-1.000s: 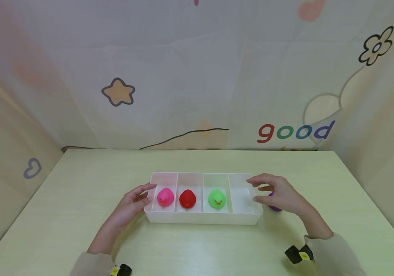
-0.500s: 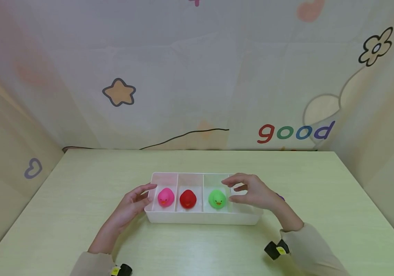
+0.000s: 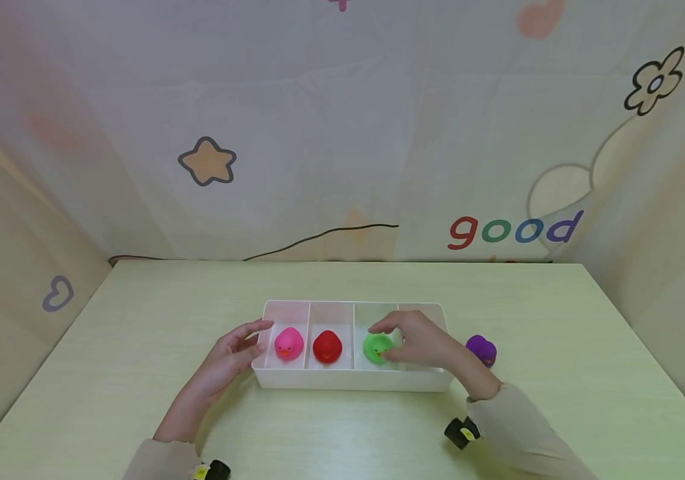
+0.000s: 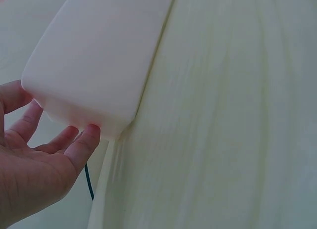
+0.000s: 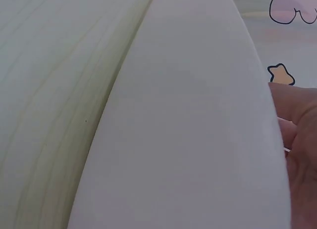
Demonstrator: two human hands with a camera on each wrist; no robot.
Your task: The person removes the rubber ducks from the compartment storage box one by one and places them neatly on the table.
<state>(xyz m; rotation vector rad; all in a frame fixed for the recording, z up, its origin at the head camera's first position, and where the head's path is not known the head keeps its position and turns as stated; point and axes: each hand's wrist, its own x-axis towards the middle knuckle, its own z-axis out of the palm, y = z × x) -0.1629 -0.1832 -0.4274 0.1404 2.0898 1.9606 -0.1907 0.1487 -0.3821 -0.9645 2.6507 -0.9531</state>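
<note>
A white tray (image 3: 348, 379) with divided compartments lies on the table. In its left compartment sits a pink rubber duck (image 3: 289, 344), and beside that, in a separate one, a red rubber duck (image 3: 327, 347). My left hand (image 3: 235, 350) rests its spread fingertips against the tray's left end, also visible in the left wrist view. Reaching in from the right, my right hand (image 3: 417, 340) has thumb and index finger curled round a green rubber duck (image 3: 373, 345) in the third compartment. Its right side is hidden by the hand, and the tray wall blocks the right wrist view.
A purple rubber duck (image 3: 482, 349) lies on the table outside the tray's right end, close to my right forearm. The light wooden table (image 3: 168, 300) ends at a printed cloth backdrop (image 3: 318, 133), with more cloth on both sides.
My right hand has moved left from the tray's right end and down onto the green duck. The purple duck, covered before, shows again. My left hand and the tray stay in place.
</note>
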